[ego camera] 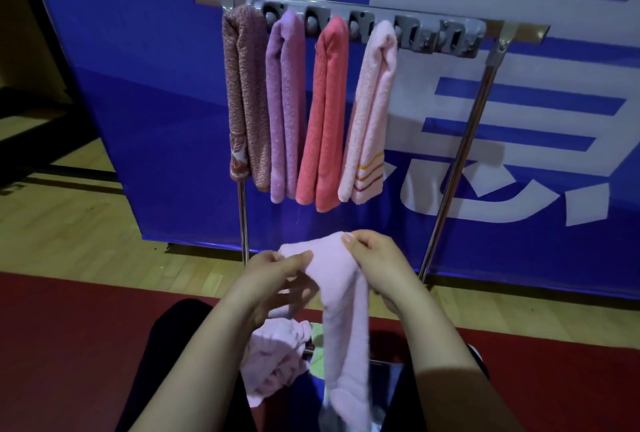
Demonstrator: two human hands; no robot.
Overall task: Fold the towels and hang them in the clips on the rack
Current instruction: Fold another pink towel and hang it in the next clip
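Observation:
A light pink towel (341, 307) hangs folded lengthwise from both my hands in front of the rack. My left hand (273, 276) pinches its upper left edge, and my right hand (375, 258) grips the top fold. On the grey clip bar (433, 35) several folded towels hang side by side: a brown patterned towel (244, 96), a purple towel (285, 102), a coral towel (325, 113) and a pale pink striped towel (370, 113). The clips to the right of them hold nothing.
A heap of crumpled towels (273, 359), pink with a bit of green, lies below my hands. The rack's metal legs (460, 151) stand before a blue banner (138, 68). Wooden floor and a red mat (69, 345) lie underneath.

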